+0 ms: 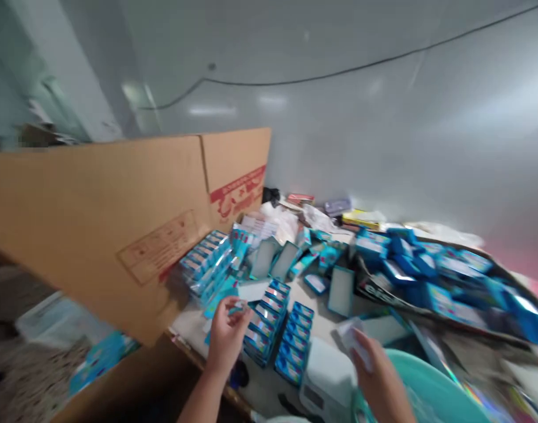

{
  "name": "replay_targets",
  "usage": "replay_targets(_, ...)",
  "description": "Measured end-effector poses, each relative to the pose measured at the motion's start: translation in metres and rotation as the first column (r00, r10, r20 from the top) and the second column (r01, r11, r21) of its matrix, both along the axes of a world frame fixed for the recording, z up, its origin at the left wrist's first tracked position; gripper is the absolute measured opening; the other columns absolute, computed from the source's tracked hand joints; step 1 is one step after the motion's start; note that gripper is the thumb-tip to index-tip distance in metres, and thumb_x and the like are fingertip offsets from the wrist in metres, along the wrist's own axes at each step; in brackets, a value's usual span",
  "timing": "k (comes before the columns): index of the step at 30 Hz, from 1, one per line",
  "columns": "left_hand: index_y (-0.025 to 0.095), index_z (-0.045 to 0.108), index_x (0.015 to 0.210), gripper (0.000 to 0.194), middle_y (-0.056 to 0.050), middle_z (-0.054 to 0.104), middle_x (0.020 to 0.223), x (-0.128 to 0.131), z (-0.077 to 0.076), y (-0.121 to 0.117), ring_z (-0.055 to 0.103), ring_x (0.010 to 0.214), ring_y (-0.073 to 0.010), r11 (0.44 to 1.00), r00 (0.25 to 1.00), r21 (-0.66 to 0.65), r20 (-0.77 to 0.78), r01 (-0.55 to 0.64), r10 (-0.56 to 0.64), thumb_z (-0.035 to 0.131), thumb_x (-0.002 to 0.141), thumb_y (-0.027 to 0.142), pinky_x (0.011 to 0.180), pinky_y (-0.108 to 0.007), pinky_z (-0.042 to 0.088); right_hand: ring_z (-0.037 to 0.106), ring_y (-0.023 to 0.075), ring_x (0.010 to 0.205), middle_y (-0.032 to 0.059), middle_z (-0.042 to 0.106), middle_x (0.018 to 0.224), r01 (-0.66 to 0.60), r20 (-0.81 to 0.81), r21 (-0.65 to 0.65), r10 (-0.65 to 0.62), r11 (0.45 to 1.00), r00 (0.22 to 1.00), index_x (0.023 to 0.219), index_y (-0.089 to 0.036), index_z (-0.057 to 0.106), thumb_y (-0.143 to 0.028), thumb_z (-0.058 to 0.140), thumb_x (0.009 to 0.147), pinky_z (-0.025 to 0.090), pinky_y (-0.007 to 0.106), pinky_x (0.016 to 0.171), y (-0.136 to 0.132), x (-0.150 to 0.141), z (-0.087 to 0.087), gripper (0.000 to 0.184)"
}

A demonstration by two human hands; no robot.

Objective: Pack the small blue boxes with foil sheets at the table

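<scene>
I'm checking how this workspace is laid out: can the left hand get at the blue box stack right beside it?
Probably yes: the left hand is right next to the blue box stack, with nothing visible between, though its fingers hold a small pale item.

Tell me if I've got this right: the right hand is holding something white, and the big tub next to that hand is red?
Nearly! The big tub isn't red, it's turquoise, as the head view shows. The right hand is indeed holding something white, and the tub is next to that hand.
</scene>
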State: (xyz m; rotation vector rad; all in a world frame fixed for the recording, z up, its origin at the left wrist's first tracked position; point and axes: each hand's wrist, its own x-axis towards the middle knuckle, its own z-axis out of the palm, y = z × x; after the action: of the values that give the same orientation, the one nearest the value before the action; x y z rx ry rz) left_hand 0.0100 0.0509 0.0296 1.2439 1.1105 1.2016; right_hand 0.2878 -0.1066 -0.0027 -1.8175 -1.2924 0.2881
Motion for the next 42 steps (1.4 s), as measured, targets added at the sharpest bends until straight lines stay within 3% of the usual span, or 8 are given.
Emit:
replay_targets(4,0.02,0.049,0.111,0.048,-0.009,0.06,0.121,0.019,-0.012,0.027,0.071,0.08,-0.0157,0.991,0.991,-0.002,0.007,0.131,-0.131,0.077,0.078,0.04,0.076,-0.031,0.057,0.063,0.0269,0.113,0.0131,0.067,0.12,-0.1,-0.429,-0.055,0.066,0.993,0.901,0.119,-0.02,0.064,-0.053,0.055,0.092,0.051,0.042,0.097,0.068,-0.058,0.012,0.044)
replay_targets(10,0.021,0.046,0.11,0.053,-0.008,0.061,0.118,0.038,-0.027,0.061,0.073,0.084,-0.0176,0.964,0.968,-0.092,0.062,0.249,-0.244,0.08,0.075,0.042,0.075,-0.03,0.059,0.062,0.019,0.074,0.0058,0.069,0.084,-0.193,-0.713,-0.032,0.113,0.981,0.692,0.1,-0.015,0.068,-0.06,0.071,0.078,0.049,0.03,0.068,0.162,-0.107,0.003,0.051)
replay_targets(16,0.02,0.058,0.103,0.042,-0.003,0.07,0.083,0.058,-0.064,0.119,0.071,0.08,-0.0192,0.963,0.968,-0.124,-0.054,0.239,-0.247,0.072,0.079,0.051,0.075,-0.029,0.055,0.055,0.0157,0.059,0.0009,0.061,0.061,-0.038,-0.562,-0.099,-0.024,0.994,0.827,0.074,-0.016,0.067,-0.048,0.06,0.084,0.04,0.027,0.056,0.199,-0.089,-0.031,0.034)
replay_targets(19,0.018,0.064,0.092,0.039,-0.004,0.072,0.079,0.076,-0.089,0.153,0.07,0.079,-0.0198,0.957,0.958,-0.149,-0.108,0.249,-0.266,0.075,0.074,0.051,0.074,-0.028,0.053,0.05,0.0136,0.058,-0.0031,0.055,0.06,0.002,-0.481,-0.152,-0.076,0.988,0.874,0.086,-0.017,0.07,-0.033,0.065,0.081,0.036,0.026,0.056,0.22,-0.068,-0.044,0.018)
replay_targets(21,0.016,0.066,0.092,0.041,-0.006,0.074,0.079,0.089,-0.105,0.173,0.072,0.076,-0.0213,0.941,0.942,-0.186,-0.133,0.282,-0.308,0.077,0.071,0.05,0.07,-0.029,0.053,0.05,0.0133,0.058,-0.0062,0.053,0.062,0.011,-0.435,-0.181,-0.09,0.983,0.896,0.109,-0.019,0.066,-0.024,0.064,0.08,0.035,0.025,0.057,0.233,-0.055,-0.051,0.03)
replay_targets(27,0.013,0.061,0.128,0.068,-0.01,0.079,0.084,0.106,-0.126,0.199,0.075,0.083,-0.0248,0.918,0.899,-0.225,-0.227,0.326,-0.375,0.079,0.071,0.045,0.078,-0.033,0.055,0.05,0.0142,0.06,-0.0094,0.051,0.062,0.047,-0.305,-0.273,-0.133,0.961,0.943,0.113,-0.024,0.051,-0.015,0.062,0.08,0.03,0.025,0.057,0.251,-0.038,-0.061,0.037)
replay_targets(37,0.014,0.06,0.133,0.065,-0.011,0.079,0.092,0.099,-0.145,0.192,0.075,0.089,-0.0247,0.884,0.897,-0.339,-0.191,0.321,-0.399,0.078,0.076,0.04,0.082,-0.034,0.057,0.049,0.0126,0.058,-0.0099,0.051,0.061,0.025,-0.261,-0.354,-0.124,0.935,0.957,0.097,-0.024,0.054,-0.01,0.068,0.074,0.029,0.023,0.056,0.255,-0.033,-0.055,0.03)
replay_targets(42,0.013,0.051,0.138,0.064,-0.014,0.075,0.107,0.105,-0.169,0.189,0.075,0.089,-0.0197,0.854,0.917,-0.431,-0.131,0.29,-0.377,0.076,0.083,0.034,0.081,-0.033,0.059,0.042,0.0146,0.061,-0.0093,0.043,0.06,0.115,-0.264,-0.358,-0.218,0.927,0.94,0.108,-0.024,0.058,-0.029,0.082,0.065,0.024,0.025,0.057,0.25,-0.022,-0.067,0.049)
